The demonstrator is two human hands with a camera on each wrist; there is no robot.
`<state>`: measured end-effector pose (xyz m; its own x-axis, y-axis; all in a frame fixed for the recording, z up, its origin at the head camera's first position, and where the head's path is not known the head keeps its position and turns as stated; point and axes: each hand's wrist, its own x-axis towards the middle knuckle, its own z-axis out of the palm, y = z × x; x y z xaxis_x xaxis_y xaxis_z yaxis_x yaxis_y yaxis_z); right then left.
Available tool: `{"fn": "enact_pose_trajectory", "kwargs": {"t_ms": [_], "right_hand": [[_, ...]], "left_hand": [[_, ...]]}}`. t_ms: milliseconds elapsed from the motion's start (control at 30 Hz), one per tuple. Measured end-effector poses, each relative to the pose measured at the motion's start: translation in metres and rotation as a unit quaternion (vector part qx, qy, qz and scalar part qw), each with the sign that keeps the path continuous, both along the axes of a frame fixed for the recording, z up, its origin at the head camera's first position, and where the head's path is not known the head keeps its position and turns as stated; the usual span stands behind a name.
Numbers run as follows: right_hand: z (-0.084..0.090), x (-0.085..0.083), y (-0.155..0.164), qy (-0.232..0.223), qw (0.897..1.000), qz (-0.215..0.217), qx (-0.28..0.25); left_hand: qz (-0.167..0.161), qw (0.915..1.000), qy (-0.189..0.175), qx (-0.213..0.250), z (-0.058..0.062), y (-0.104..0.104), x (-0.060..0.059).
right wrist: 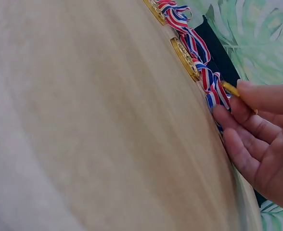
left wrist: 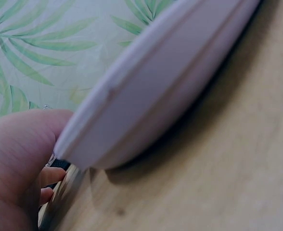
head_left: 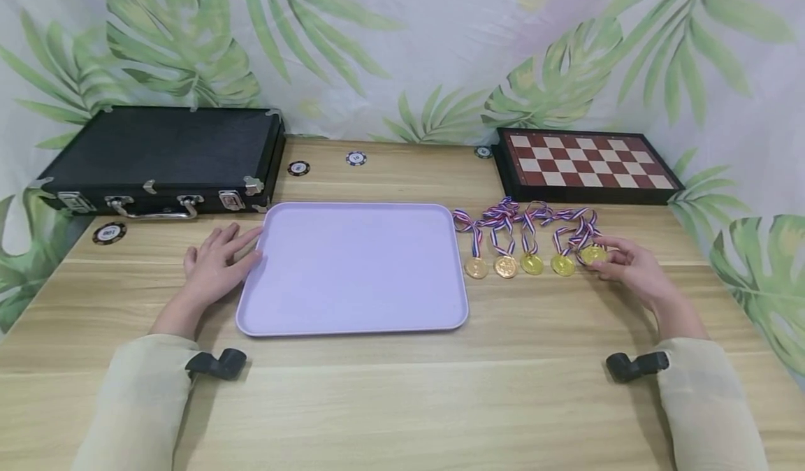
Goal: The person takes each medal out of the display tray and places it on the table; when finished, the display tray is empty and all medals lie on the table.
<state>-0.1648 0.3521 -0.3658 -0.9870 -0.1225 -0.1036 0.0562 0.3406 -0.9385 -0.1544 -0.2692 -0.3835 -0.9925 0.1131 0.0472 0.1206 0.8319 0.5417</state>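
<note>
A lilac tray (head_left: 352, 268) lies flat on the table, nothing on it. At its left edge rests my left hand (head_left: 216, 261), thumb and fingers spread and touching the rim; the left wrist view shows the tray's side wall (left wrist: 146, 91) beside the thumb. Right of the tray, several medals on red, white and blue ribbons lie in a row, among them a bronze-coloured medal (head_left: 476, 267) and a gold one (head_left: 562, 265). My right hand (head_left: 632, 268) pinches the rightmost gold medal (head_left: 592, 254) between thumb and fingers; in the right wrist view it is tilted off the table.
A black case (head_left: 163, 149) with metal latches stands at the back left. Back right lies a chessboard box (head_left: 588, 163). Poker chips (head_left: 110, 233) are scattered near the case and along the back edge. A leaf-print cloth (head_left: 440, 38) hangs behind the table.
</note>
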Motion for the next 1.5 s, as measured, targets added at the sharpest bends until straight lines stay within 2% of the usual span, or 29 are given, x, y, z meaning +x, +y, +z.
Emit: {"fn": "enact_pose_trajectory", "kwargs": {"t_ms": [100, 167, 267, 467, 767, 967, 1233, 1500], "right_hand": [[-0.001, -0.001, 0.001, 0.017, 0.997, -0.014, 0.073], [-0.002, -0.002, 0.002, 0.030, 0.991, -0.021, 0.128], [-0.003, -0.003, 0.003, 0.039, 0.985, -0.027, 0.163], [-0.007, 0.000, 0.003, 0.022, 0.991, -0.004, 0.135], [-0.016, 0.000, 0.002, 0.071, 0.985, 0.035, 0.154], [-0.013, 0.002, 0.000, 0.092, 0.976, 0.036, 0.194], [-0.014, 0.001, -0.002, 0.127, 0.960, 0.015, 0.249], [-0.014, 0.000, -0.001, 0.114, 0.959, 0.014, 0.259]], "left_hand": [[-0.001, 1.0000, 0.002, 0.001, 0.000, -0.001, -0.001], [-0.003, 1.0000, 0.001, 0.002, -0.001, -0.001, -0.001], [-0.005, 1.0000, -0.001, 0.003, -0.001, -0.001, -0.001], [-0.006, 1.0000, -0.003, 0.005, -0.003, -0.001, -0.001], [-0.006, 0.9999, -0.004, 0.007, -0.004, -0.001, 0.000], [-0.008, 0.9999, -0.002, 0.009, -0.004, -0.001, 0.000], [-0.009, 0.9999, -0.002, 0.011, -0.003, -0.001, 0.001], [-0.010, 0.9998, 0.003, 0.014, -0.002, -0.001, 0.000]]}}
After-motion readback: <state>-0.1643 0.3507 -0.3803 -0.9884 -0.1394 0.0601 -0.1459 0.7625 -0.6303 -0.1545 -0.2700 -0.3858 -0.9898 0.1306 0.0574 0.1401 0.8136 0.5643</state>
